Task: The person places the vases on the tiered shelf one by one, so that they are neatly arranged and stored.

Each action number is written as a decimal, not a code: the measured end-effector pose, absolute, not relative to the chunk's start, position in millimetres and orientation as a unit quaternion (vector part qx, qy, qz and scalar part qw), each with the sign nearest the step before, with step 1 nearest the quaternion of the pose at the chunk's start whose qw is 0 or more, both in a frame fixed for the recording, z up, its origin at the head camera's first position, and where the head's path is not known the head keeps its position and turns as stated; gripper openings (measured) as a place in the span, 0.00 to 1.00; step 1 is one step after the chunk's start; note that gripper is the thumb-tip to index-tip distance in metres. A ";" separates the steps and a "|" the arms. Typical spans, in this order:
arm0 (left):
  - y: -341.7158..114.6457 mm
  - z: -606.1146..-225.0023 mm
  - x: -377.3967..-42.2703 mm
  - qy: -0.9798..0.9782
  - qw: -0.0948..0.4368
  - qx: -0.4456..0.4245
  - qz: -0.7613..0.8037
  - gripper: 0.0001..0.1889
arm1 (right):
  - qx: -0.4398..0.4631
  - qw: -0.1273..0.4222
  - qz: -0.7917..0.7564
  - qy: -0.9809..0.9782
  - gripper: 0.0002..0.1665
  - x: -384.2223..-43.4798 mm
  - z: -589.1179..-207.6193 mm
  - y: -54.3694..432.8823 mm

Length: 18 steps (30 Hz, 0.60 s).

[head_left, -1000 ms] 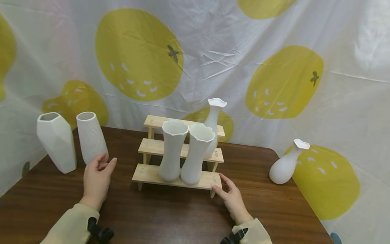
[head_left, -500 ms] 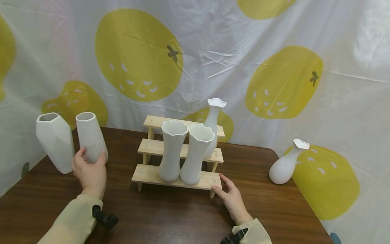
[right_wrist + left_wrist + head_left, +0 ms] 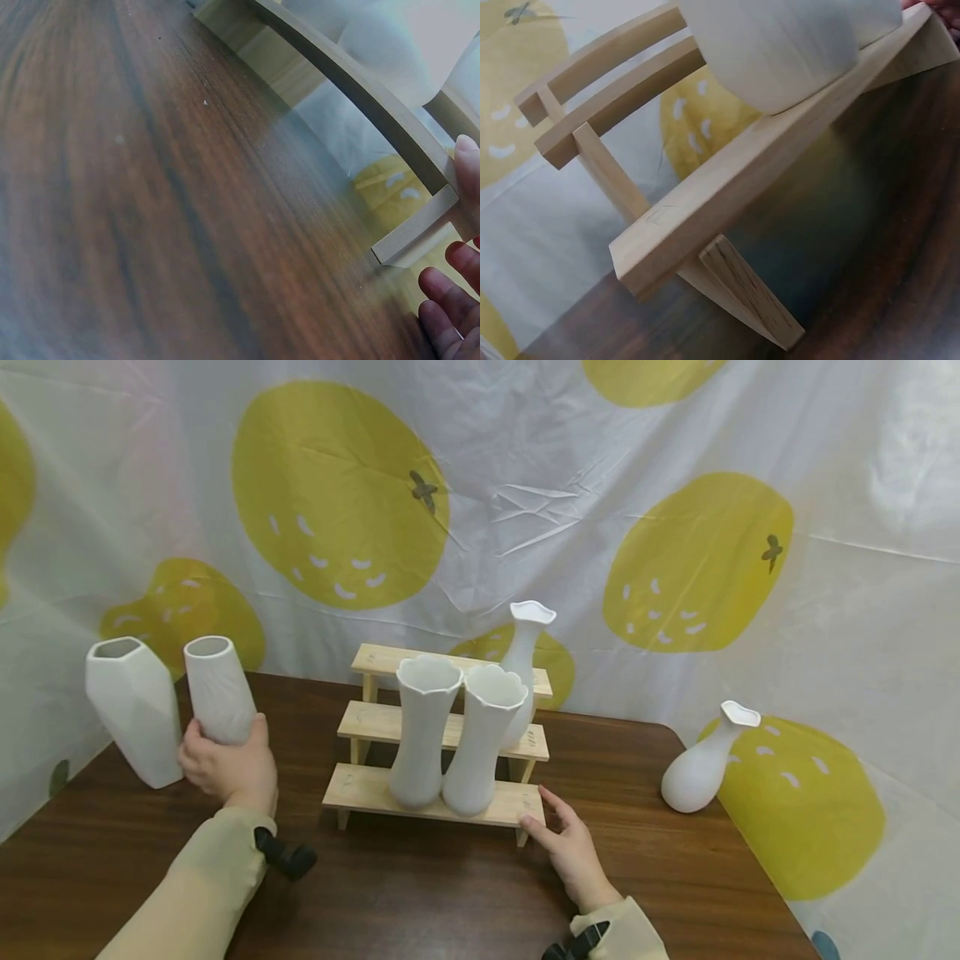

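Head view: the tapered white vase [image 3: 219,693] is at the ten o'clock of the wood-grain table [image 3: 375,902], the left hand [image 3: 234,768] curled round its lower part and hiding its base, so contact with the tabletop cannot be told. Just beside, at its nine o'clock, stands a faceted white vase [image 3: 137,714]. At its three o'clock is the three-step wooden stand [image 3: 352,781]; the right hand [image 3: 570,847] pinches the far end of its lowest step, thumb in front. On that step two scalloped-rim vases [image 3: 423,743] block the lower part of a slender flared-neck vase [image 3: 522,652]. Farther toward three o'clock sits a bulb-bodied vase [image 3: 693,777]. The tapered and faceted vases' mouths open upward, their depths too shaded to read.
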<state>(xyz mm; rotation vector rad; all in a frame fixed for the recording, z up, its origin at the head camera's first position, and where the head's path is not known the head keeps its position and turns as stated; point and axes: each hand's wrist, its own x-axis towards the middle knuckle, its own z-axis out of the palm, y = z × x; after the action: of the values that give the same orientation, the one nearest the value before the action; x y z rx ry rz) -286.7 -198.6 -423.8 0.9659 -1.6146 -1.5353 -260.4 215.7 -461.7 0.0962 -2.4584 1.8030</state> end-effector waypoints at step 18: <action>-199.9 -416.2 -304.2 -0.599 0.347 0.410 -0.594 0.48 | 0.039 0.046 0.606 -0.793 0.40 -264.2 -466.7 218.0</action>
<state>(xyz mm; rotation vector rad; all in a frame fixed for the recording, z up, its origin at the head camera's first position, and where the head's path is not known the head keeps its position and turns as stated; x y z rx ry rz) -304.2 -199.9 -416.2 1.0638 -1.5553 -1.5404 -264.2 218.0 -466.7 0.1190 -2.4217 1.8484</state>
